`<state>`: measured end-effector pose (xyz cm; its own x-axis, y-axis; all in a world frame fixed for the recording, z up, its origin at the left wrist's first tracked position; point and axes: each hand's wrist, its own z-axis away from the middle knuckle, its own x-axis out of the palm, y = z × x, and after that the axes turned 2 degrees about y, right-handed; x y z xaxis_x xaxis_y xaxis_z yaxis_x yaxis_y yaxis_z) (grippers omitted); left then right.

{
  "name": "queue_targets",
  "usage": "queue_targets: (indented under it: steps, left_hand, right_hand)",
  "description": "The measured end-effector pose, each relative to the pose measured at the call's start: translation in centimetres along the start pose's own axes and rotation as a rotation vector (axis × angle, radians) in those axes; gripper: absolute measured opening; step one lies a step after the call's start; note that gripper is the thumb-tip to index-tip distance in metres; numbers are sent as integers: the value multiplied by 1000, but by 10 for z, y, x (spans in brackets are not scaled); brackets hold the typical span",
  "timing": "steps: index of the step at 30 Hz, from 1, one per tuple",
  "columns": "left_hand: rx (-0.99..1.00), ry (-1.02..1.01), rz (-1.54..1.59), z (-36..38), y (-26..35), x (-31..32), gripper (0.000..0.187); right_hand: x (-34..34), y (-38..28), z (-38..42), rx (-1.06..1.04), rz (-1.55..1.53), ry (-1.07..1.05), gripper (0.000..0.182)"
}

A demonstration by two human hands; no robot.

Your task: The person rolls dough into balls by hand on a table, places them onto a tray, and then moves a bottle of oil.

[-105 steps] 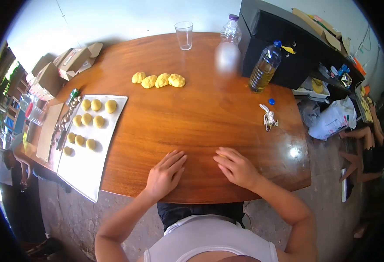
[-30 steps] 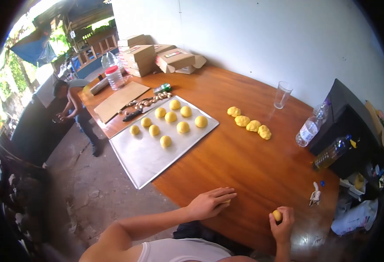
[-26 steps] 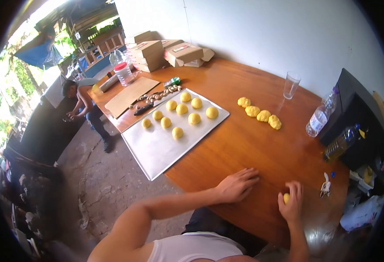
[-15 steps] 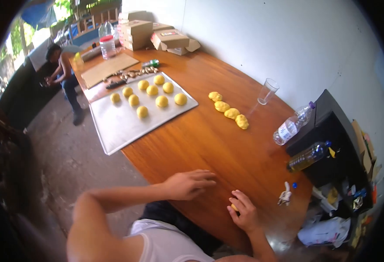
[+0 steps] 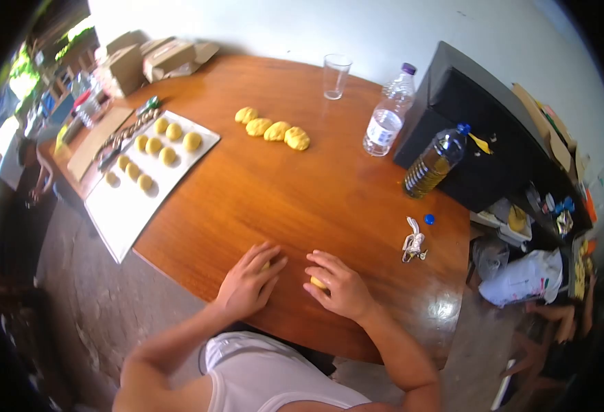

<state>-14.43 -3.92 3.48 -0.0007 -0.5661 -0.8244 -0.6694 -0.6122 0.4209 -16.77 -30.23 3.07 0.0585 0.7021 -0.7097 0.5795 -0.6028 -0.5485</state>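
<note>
At the near side of the table [image 5: 357, 213], the left hand [image 5: 247, 280] cups a dough piece [image 5: 266, 266], and the right hand [image 5: 340, 284] curls over a second dough piece [image 5: 318, 282], exposed on the side facing the left hand; whether either hand clamps cannot be told. Beyond both, nearer the left hand, a row of four dough lumps [image 5: 275, 131] extends crosswise. Farther left, the tray [image 5: 120, 214] bears rounded dough balls [image 5: 191, 141].
</note>
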Motion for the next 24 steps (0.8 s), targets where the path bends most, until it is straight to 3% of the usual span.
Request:
queue_targets:
  steps: [4,7,10,12,15,18,20,24]
  left_hand:
    - [-108,-6,25,32,-21,-30,45]
    - [-126,37,49,4,-58,-36,46]
    - [-62,31,-3,-41,-77,-14,46]
    - [164,48,-79,-62,-68,8,41]
    - [210,-53,-46,-34,-36,5,38]
    - [199,-77,54,24,-41,-29,40]
    - [-29,-64,150,49,-45,-51,40]
    - [-86,-36,128,31,-75,-53,39]
  right_hand:
    - [5,1,3,14,-24,19,25]
    - [5,-1,0,21,-26,12,24]
    - [8,0,0,33,-4,22,24]
    - [8,0,1,12,19,33,24]
    - [7,-5,5,41,73,67,24]
    - [6,-8,4,26,116,79,23]
    - [7,-8,-1,35,109,84,24]
    - [8,-6,-11,54,98,71,24]
